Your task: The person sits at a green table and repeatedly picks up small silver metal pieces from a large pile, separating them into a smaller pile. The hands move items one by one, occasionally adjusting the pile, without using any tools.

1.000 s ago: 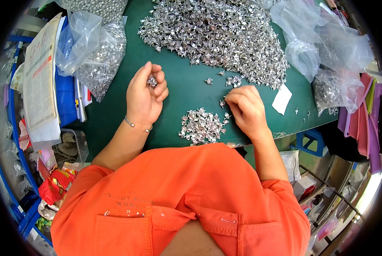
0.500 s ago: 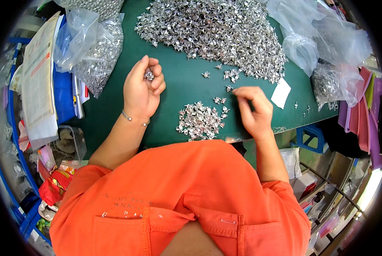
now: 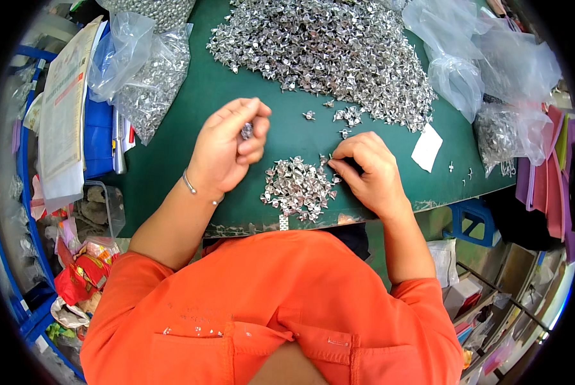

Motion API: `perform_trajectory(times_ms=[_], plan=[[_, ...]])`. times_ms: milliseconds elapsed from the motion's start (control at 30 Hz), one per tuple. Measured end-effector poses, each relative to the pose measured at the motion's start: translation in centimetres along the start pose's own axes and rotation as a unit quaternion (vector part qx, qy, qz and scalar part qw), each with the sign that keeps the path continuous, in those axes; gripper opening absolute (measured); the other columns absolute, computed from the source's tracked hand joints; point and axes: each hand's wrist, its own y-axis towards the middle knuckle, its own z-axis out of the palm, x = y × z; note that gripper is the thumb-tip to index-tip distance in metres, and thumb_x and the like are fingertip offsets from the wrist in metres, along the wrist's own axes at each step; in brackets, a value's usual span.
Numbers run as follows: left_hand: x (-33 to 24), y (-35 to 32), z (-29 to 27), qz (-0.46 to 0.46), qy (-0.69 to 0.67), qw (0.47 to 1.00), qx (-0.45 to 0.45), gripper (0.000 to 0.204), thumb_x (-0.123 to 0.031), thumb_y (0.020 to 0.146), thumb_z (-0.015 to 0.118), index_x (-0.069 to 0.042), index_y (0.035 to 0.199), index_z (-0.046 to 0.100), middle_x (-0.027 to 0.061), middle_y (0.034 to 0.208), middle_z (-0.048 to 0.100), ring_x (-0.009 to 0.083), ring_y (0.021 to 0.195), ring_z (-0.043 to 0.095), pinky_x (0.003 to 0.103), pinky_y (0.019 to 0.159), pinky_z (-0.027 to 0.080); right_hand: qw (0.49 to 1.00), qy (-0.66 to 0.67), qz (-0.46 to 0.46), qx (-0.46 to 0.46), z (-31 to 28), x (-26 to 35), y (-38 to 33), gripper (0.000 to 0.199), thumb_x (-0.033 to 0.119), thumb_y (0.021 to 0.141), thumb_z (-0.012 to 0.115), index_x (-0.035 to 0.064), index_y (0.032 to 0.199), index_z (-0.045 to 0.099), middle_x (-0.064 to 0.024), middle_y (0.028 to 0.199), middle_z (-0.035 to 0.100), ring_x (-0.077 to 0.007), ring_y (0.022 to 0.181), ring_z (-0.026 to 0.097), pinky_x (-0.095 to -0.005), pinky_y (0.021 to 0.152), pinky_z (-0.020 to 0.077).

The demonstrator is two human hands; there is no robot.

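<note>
Well to the left of the small pile (image 3: 294,191) of silver metal pieces, and farther from the person, a clear bag (image 3: 151,93) of similar pieces rests on the green worktop (image 3: 172,173). The left forearm, wearing a thin bracelet (image 3: 190,183), slants up beside the pile; the left hand (image 3: 228,146) is turned palm inward, fingers curled around silver pieces (image 3: 247,131). The small pile lies between the hands, with a large heap (image 3: 332,58) beyond it. Just right of the pile, the right hand (image 3: 372,168) arches knuckles-up, thumb and forefinger narrowed at its edge; whether they grip a piece, I cannot tell.
</note>
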Motion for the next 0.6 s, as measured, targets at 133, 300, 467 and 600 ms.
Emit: perform_trajectory(times_ms=[133,300,467,600], plan=[[0.5,-1.5,2.5,-0.083,0.001,0.997,0.006,0.024,-0.022,0.106,0.046,-0.003,0.103,0.059,0.0032,0.077,0.055,0.004,0.051,0.038,0.018,0.041,0.028,0.996,0.071,0.027,-0.053,-0.4,0.6,-0.1,0.016,-0.006,0.075,0.075,0.0023,0.084,0.065,-0.0093,0.086,0.067,-0.0241,0.079,0.066,-0.0331,0.068,0.0524],[2.5,-3.2,6.6,-0.198,0.035,0.979,0.03,0.041,-0.032,0.108,0.038,0.001,0.109,0.062,0.0178,0.091,0.068,0.0137,0.051,0.051,0.023,0.041,0.038,0.962,0.267,-0.016,-0.058,-1.9,2.4,0.0,0.016,-0.008,0.078,0.074,0.0008,0.09,0.069,-0.0132,0.089,0.071,-0.0217,0.077,0.069,-0.0309,0.067,0.0544],[4.5,-3.1,7.0,-0.254,-0.065,0.961,0.09,0.033,-0.029,0.108,0.041,-0.002,0.103,0.06,0.0125,0.083,0.062,0.0126,0.053,0.045,0.025,0.046,0.035,0.993,0.044,0.073,-0.081,-0.3,-0.3,1.0,0.014,-0.005,0.082,0.07,0.0036,0.092,0.068,-0.01,0.092,0.07,-0.0257,0.082,0.067,-0.0344,0.072,0.0533],[5.4,-3.5,6.6,-0.28,-0.097,0.948,0.119,0.029,-0.027,0.107,0.043,-0.004,0.101,0.059,0.009,0.079,0.057,0.0099,0.052,0.038,0.023,0.046,0.031,0.996,-0.053,-0.02,-0.067,0.2,-1.1,1.0,0.02,-0.007,0.072,0.071,0.0054,0.086,0.065,-0.0085,0.09,0.064,-0.0298,0.085,0.062,-0.0385,0.074,0.0515]])
